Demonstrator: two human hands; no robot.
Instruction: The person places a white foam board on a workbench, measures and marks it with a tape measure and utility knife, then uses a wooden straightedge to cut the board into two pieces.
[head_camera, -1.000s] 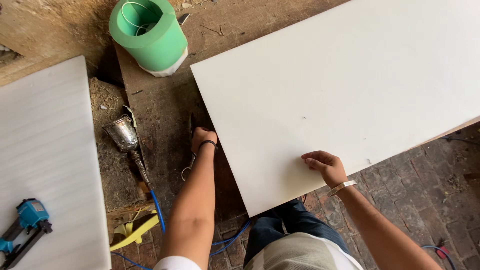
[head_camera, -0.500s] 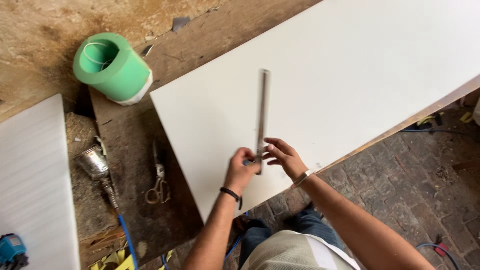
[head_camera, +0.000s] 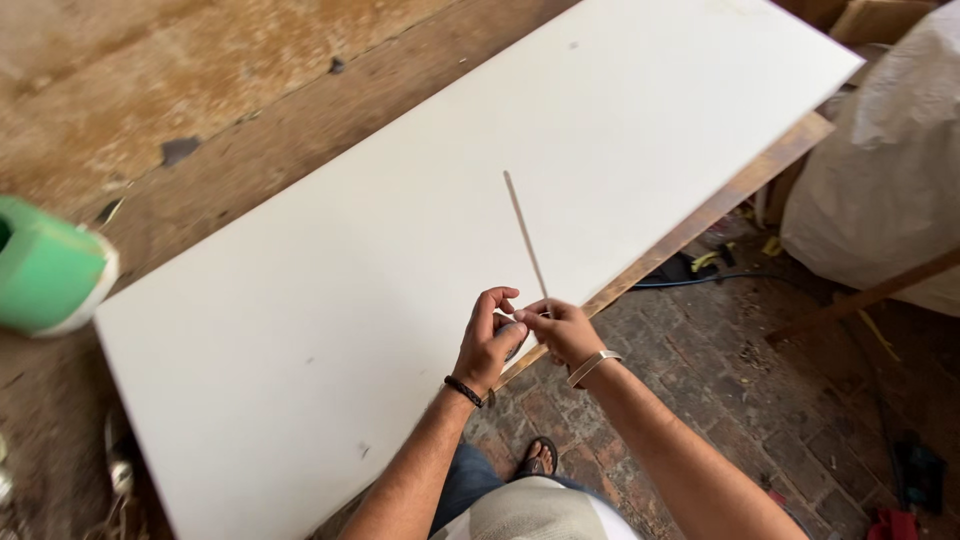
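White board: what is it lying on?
The white board rests on a worn wooden workbench, whose edge shows as a brown strip along the right side. The bench surface directly beneath the board is covered, so nothing there can be seen.

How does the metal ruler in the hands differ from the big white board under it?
The ruler is thin, narrow and grey, seen edge-on; the board is wide, white and lies flat. The ruler is pinched at its near end by the left hand and right hand; the board rests on the wooden bench, with its near edge overhanging. Both are straight-edged and flat.
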